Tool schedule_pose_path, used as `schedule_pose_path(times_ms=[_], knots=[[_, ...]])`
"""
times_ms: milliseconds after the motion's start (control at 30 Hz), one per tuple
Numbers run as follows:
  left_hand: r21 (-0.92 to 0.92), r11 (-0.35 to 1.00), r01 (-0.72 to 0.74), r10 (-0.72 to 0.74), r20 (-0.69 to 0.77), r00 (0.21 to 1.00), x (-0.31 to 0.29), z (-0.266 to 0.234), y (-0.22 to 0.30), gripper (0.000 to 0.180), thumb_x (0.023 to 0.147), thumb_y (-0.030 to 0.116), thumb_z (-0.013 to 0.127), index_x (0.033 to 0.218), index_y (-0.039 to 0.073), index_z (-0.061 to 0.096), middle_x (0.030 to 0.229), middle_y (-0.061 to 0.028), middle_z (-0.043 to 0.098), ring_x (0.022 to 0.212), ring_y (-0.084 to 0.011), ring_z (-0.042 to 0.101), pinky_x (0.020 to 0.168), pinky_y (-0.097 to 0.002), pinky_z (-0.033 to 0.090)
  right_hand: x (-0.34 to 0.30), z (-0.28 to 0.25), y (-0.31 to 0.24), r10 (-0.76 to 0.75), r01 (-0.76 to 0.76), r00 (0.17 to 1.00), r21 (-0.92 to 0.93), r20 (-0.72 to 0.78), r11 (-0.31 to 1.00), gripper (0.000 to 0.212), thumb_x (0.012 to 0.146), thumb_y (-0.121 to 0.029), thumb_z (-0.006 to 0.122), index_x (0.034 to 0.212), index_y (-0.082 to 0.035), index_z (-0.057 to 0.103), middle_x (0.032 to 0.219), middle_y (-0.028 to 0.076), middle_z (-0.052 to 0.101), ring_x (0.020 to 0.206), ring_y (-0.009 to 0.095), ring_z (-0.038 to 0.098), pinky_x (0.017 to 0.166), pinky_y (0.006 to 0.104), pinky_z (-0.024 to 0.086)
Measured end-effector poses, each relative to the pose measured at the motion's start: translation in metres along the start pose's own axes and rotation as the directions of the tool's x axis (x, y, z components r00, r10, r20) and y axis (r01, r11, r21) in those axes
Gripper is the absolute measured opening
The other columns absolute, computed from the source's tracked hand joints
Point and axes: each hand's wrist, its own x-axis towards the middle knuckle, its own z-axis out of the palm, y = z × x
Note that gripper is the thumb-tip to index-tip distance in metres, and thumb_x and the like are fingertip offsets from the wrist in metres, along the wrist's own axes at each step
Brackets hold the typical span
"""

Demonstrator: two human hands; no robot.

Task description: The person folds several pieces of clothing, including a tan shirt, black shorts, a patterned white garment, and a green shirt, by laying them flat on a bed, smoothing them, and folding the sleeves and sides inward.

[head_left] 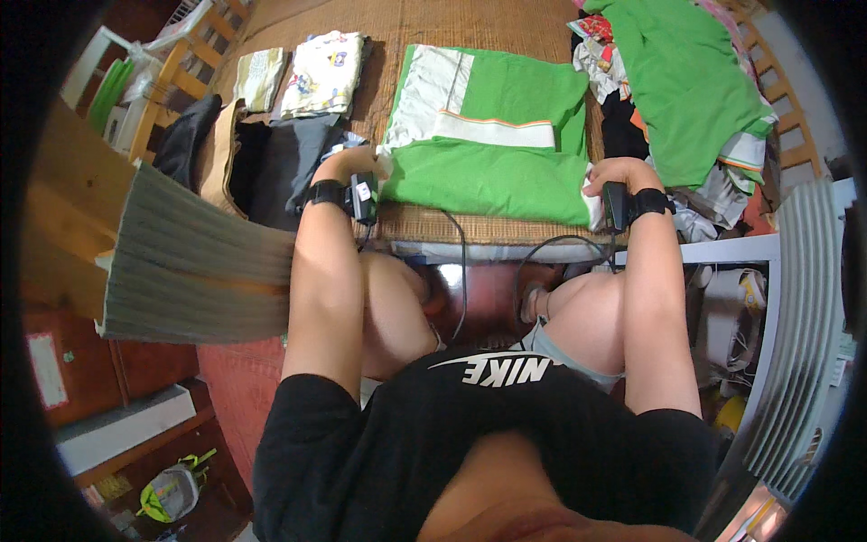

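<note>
A green garment (488,185) with white panels lies spread on a woven mat (501,23), directly between the person's two hands, its near part folded back over the rest so that a white band edged in orange crosses its middle. The left hand (352,164) is closed on the garment's near left side, fingers bent together, with a bit of white cloth at the fingertips; the right hand (625,170) pinches the white strip at the opposite end, thumb and fingers together on it. The exact grip of the left fingertips is hard to make out, and black wrist devices (364,197) cover part of both wrists. The underside of the fold is hidden. Just left of the left hand lies dark grey cloth (302,149), with a folded white printed cloth (322,77) beyond it. Right of the right hand, a second green garment (682,86) covers much of a heap of mixed clothes (601,59), whose separate pieces cannot be told apart. Black cables (464,271) hang below the mat's near edge, and the person's lower legs are partly lost in shadow there.
</note>
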Motion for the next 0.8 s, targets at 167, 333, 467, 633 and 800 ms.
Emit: schedule_pose_path(times_ms=[167,333,467,633,800], knots=[[-0.325,0.941,0.094,-0.201,-0.313,0.928,-0.008,-0.037,0.037,0.026,0.072,0.027,0.055,0.075,0.002,0.057,0.062,-0.0072,0.056,0.046,-0.0135,0.054,0.037,-0.0275,0.039,-0.013,-0.048,0.002,0.391,-0.104,0.826,0.572,-0.406,0.814,0.024,0.074,-0.028,0.052,0.066,-0.006,0.054,0.055,0.002,0.054,0.047,0.007,0.049,0.043,0.0208,0.039],[0.091,0.995,-0.051,0.090,-0.491,0.866,0.062,-0.106,0.049,0.023,0.074,0.024,0.051,0.075,0.001,0.056,0.066,-0.0098,0.057,0.058,-0.0210,0.055,0.051,-0.0314,0.043,0.063,-0.117,0.051,0.269,-0.021,0.659,0.339,-0.703,0.940,0.020,0.073,-0.024,0.052,0.071,-0.004,0.055,0.068,0.008,0.058,0.057,0.015,0.055,0.047,0.0280,0.042],[0.432,0.900,0.063,0.217,-0.567,0.795,0.142,-0.121,0.042,0.023,0.072,0.022,0.050,0.085,0.005,0.057,0.093,-0.0146,0.056,0.086,-0.0293,0.053,0.072,-0.0379,0.043,0.111,-0.123,0.050,-0.051,-0.004,0.574,-0.064,-0.817,0.998,0.031,0.068,-0.015,0.056,0.095,0.000,0.052,0.093,0.021,0.053,0.089,0.031,0.050,0.077,0.0352,0.039],[0.605,0.795,0.037,0.327,-0.479,0.815,0.197,-0.112,0.041,0.048,0.074,0.027,0.049,0.118,0.017,0.036,0.119,-0.0058,0.038,0.112,-0.0231,0.033,0.085,-0.0542,0.024,0.122,-0.133,0.053,-0.023,-0.022,0.683,-0.052,-0.730,0.998,0.035,0.065,-0.015,0.060,0.094,0.000,0.050,0.091,0.018,0.054,0.086,0.030,0.052,0.075,0.0334,0.040],[0.656,0.748,0.100,0.292,-0.460,0.838,0.206,-0.123,0.073,0.050,0.070,0.033,0.053,0.116,0.021,0.038,0.111,-0.0063,0.043,0.107,-0.0234,0.036,0.084,-0.0518,0.023,0.115,-0.159,0.080,0.054,-0.105,0.927,-0.120,-0.372,0.987,0.029,0.064,-0.013,0.062,0.088,0.000,0.051,0.082,0.012,0.057,0.073,0.020,0.052,0.066,0.0303,0.041]])
